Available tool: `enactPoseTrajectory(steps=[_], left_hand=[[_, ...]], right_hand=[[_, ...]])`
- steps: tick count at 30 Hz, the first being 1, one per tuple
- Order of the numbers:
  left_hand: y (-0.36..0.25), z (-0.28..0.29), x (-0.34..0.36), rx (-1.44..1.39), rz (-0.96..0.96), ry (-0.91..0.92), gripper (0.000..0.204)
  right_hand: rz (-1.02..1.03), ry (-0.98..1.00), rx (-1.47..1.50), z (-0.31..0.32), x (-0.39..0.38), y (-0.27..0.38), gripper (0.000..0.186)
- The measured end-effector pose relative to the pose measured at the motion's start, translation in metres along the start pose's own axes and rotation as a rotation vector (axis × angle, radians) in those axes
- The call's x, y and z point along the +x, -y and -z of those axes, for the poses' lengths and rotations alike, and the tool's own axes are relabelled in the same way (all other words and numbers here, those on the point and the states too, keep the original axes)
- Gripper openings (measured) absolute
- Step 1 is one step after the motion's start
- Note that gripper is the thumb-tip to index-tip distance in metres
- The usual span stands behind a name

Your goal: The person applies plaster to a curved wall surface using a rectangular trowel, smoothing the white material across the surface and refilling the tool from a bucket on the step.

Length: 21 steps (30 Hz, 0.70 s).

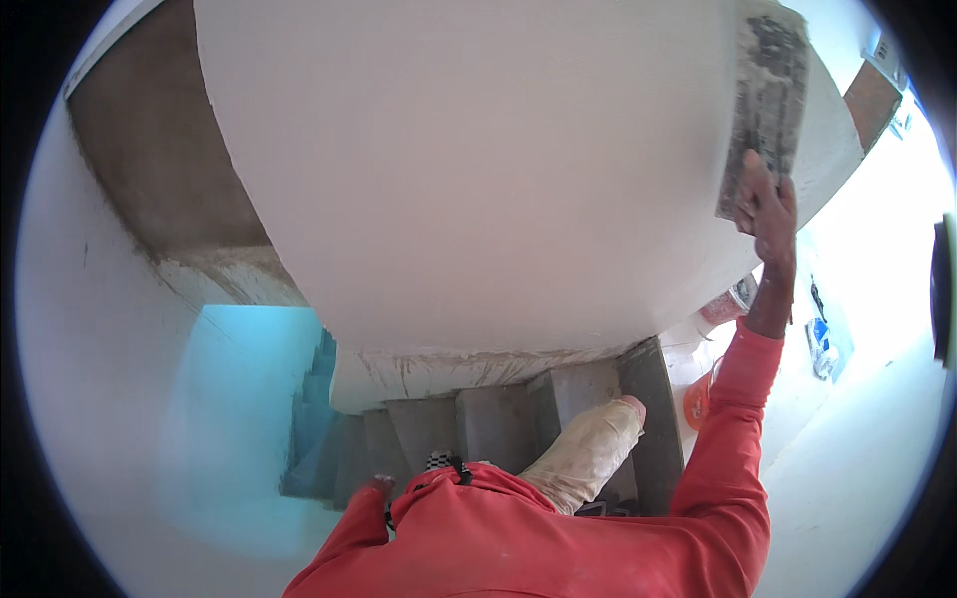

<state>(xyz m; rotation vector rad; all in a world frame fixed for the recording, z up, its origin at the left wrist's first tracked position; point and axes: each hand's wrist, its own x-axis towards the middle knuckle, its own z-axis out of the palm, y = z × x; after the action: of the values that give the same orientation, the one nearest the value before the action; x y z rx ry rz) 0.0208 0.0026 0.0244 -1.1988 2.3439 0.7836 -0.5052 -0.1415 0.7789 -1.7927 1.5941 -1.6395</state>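
My right hand [768,209] is raised at the upper right, its fingers wrapped round a long plastering trowel [770,95]. Grey and smeared with white, the blade lies along the right part of a broad white wall surface [478,179], seemingly flat against it. Down by my left hip, above the stairs, hangs my left hand [382,484]. Only a small part of it shows, and its fingers cannot be made out.
Grey steps [424,434] run below the wall, winding down to the left. Right of them stand an orange bucket [698,401] and a reddish, plaster-stained bucket [726,305]. A blue and white bag [822,349] lies farther right. A bare brown surface [164,130] borders the white wall.
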Motion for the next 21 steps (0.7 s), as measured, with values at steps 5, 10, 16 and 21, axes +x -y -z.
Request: enactPoseTrajectory(steps=[5,10,16,21], left_hand=[[-0.005,0.015,-0.034,-0.059,0.036,0.311,0.041],[0.02,0.023,0.011,0.064,-0.081,-0.058,0.028],[0.005,0.101,0.04,-1.354,0.39,-0.089,0.01],[-0.037,0.123,0.034,-1.399,0.432,-0.223,0.012]], right_hand=[[0.243,0.135,-0.497,-0.018,-0.043,0.056,0.035],[0.519,-0.291,-0.761,-0.031,-0.019,0.085,0.039],[0.478,-0.144,-0.746,-0.06,0.034,0.069,0.043],[0.864,0.087,-1.027,-0.11,-0.046,-0.025,0.03]])
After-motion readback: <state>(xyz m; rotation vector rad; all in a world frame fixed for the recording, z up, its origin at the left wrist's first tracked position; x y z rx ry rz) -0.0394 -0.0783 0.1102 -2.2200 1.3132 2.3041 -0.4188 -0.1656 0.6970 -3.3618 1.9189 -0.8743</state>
